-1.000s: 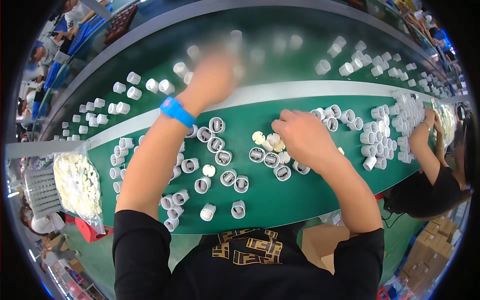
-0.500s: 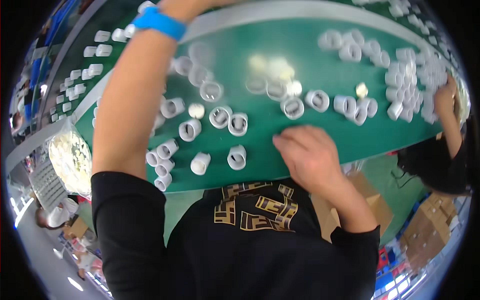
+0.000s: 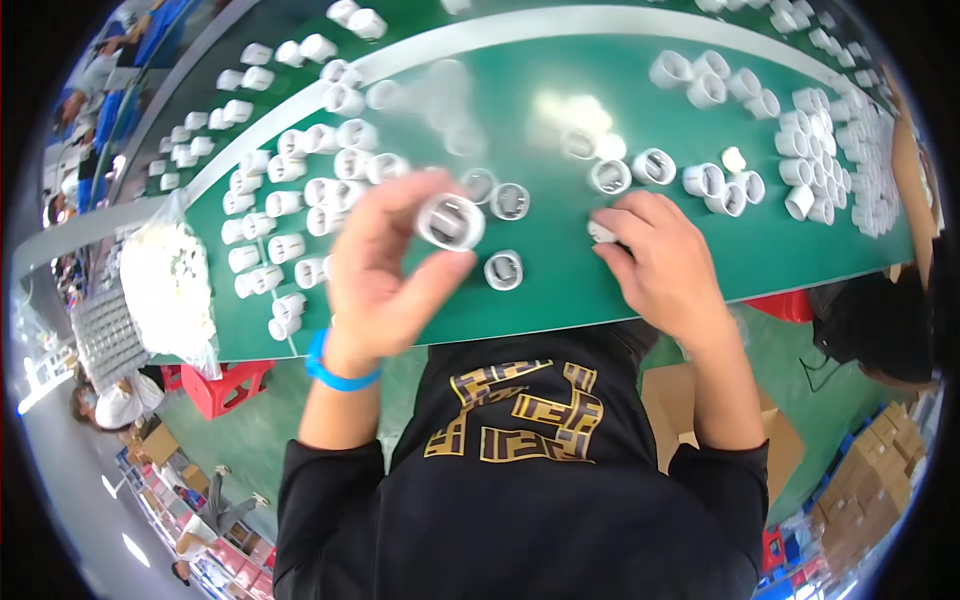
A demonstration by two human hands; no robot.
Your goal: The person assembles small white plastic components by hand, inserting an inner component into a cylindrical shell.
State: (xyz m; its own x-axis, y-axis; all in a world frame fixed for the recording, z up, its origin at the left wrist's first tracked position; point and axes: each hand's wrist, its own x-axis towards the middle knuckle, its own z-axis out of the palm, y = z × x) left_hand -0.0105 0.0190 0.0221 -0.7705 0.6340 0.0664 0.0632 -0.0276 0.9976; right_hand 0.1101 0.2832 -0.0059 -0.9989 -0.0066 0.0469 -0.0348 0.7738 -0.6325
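- Presently, a white cup [image 3: 450, 222] is gripped between thumb and fingers of the left hand [image 3: 375, 270], raised over the table [image 3: 565, 300]; grey metal parts are seen inside its mouth;
- a small pale piece [image 3: 601, 232] is pinched at the fingertips of the right hand [image 3: 655, 255];
- another cup [image 3: 503, 270] is set between the hands, near the table's front edge; green surface is seen around it;
- more cups are grouped at both sides; the far side is bounded by a pale rail [image 3: 600, 20];
- a blocky gold print [image 3: 555, 408] is borne by the black shirt [image 3: 540, 530].
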